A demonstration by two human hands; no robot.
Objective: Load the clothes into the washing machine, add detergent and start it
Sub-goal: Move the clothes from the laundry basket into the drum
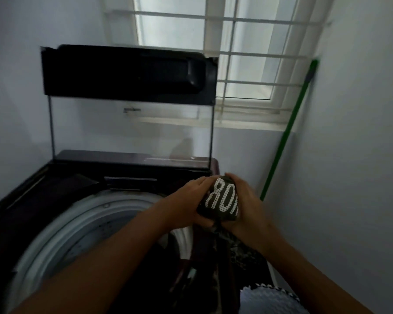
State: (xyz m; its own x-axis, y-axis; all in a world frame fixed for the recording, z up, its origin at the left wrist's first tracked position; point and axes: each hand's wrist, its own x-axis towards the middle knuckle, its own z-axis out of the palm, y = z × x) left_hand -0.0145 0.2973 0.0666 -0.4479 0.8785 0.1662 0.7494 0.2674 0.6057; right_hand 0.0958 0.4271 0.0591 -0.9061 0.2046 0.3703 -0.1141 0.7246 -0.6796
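1. Washer (21,193): top-loader with a dark body, at the left and centre of view.
2. Drum (82,218): pale ring round a grey tub, open; what lies inside cannot be told.
3. Lid (127,71): raised upright at the back, with a dark upper panel and a clear pane below it.
4. Left hand (186,200): fingers curled onto the left side of the garment, gripping it.
5. Garment (221,200): dark olive cloth bunched into a ball, with large white dotted letters, "RO" legible. It is held between both hands above the washer's right edge, beside the drum opening. A dark tail of cloth hangs from it toward the bottom of view.
6. Right hand (247,207): cupped round the garment's right side, holding it.
7. Pale cloth (266,300): light blue with a zigzag edge, at the bottom of view.
8. Window (247,37): white frame and bars, behind the lid.
9. Green pole (286,137): leaning in the right wall corner.
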